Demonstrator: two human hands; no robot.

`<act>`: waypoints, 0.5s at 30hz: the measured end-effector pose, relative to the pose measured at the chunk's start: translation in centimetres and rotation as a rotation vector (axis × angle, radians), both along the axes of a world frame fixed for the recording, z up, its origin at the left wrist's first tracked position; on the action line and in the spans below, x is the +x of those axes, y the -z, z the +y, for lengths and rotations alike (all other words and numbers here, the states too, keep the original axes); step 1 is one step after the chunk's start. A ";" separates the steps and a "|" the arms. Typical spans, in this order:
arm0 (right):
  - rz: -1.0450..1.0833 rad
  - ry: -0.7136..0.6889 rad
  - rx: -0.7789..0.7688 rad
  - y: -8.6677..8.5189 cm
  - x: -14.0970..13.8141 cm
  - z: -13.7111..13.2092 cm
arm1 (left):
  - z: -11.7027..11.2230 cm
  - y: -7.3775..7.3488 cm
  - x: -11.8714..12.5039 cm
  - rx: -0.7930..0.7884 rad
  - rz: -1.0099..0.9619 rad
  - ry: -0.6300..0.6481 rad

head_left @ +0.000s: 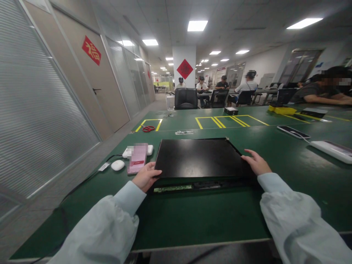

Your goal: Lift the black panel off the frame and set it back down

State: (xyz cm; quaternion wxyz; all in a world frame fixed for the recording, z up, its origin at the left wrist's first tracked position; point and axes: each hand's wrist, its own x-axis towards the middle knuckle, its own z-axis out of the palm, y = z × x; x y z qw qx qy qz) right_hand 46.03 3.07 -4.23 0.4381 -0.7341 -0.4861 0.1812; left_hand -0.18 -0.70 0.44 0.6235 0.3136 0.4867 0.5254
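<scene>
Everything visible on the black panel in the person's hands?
Black panel: flat, rectangular, smooth, with a soft sheen; material unclear, perhaps glass or plastic. Its face is upward and looks blank. The left hand grips its near-left corner; the right hand is at its right edge. It lies over a dark frame on the green table; contact with the frame is unclear.

The panel [200,157] hides most of the frame [225,184] under it. The left sleeve [101,227] and right sleeve [297,214] run off the near edge. The phone [139,159] is partly blurred; the far clear bits [184,132] are too small to tell.
</scene>
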 end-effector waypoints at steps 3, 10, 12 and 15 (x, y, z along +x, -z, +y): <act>-0.017 0.011 -0.007 -0.1 -0.1 -0.1 | 0.0 0.1 -0.2 0.005 -0.002 0.018; -0.080 0.037 -0.004 -0.5 -0.5 -0.3 | -0.1 -0.1 -0.1 0.013 0.020 0.030; -0.099 0.036 -0.023 -0.7 -0.6 -0.4 | -0.1 -0.2 0.0 0.010 0.026 0.022; -0.124 0.026 -0.038 -0.7 -0.7 -0.4 | -0.2 -0.3 0.1 0.006 0.025 0.015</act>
